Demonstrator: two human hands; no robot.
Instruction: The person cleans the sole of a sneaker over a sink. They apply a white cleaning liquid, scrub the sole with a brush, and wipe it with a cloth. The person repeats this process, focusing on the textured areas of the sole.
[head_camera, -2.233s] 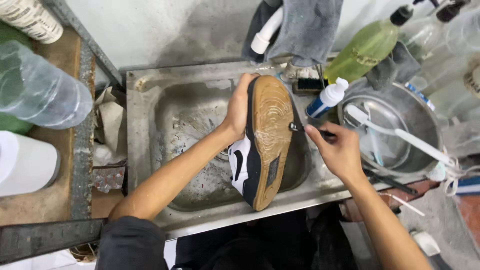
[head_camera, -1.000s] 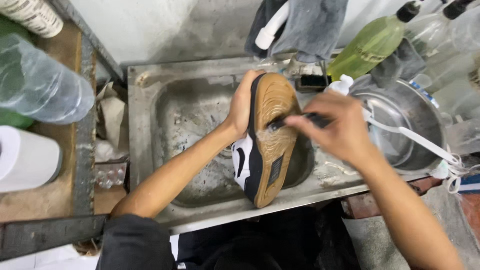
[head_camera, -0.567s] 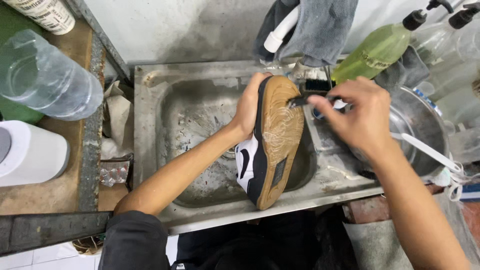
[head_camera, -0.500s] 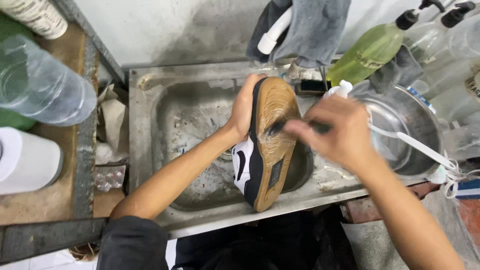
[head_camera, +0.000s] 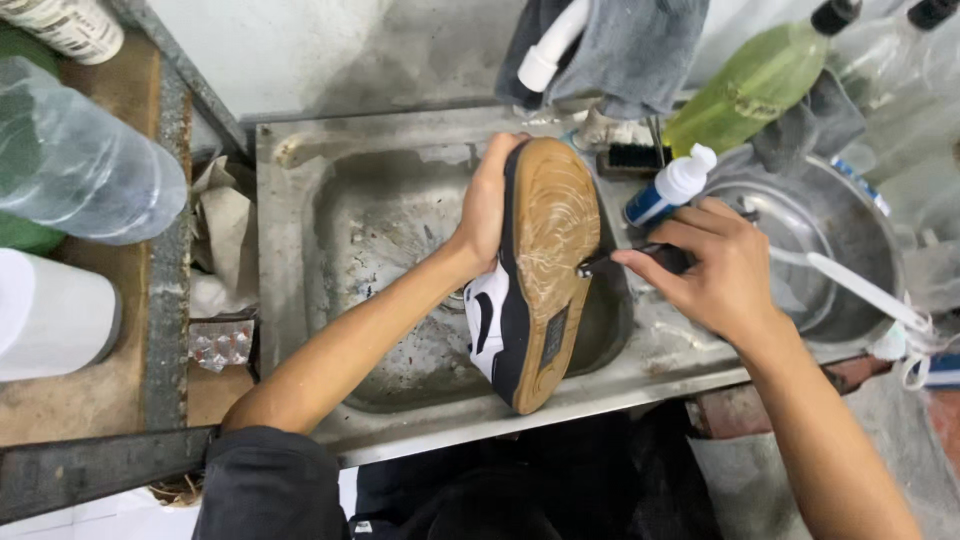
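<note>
- Left hand (head_camera: 487, 205): clasped around toe end of sneaker (head_camera: 535, 270), tan sole upward, over steel sink (head_camera: 300, 290).
- Right hand (head_camera: 722, 268): fingers pinching small dark brush (head_camera: 620, 258), bristle tip touching sole's right edge.
- Metal bowl (head_camera: 850, 215): just right of that hand.

One shoe (head_camera: 535, 280), two hands, one small brush (head_camera: 640, 257), one sink (head_camera: 300, 260), one metal bowl (head_camera: 850, 215).

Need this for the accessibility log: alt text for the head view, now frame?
Over a steel sink, the left hand holds a shoe sole-up while the right hand presses a small dark brush to the sole's edge. A metal bowl, a green bottle and a small pump bottle stand to the right.
</note>
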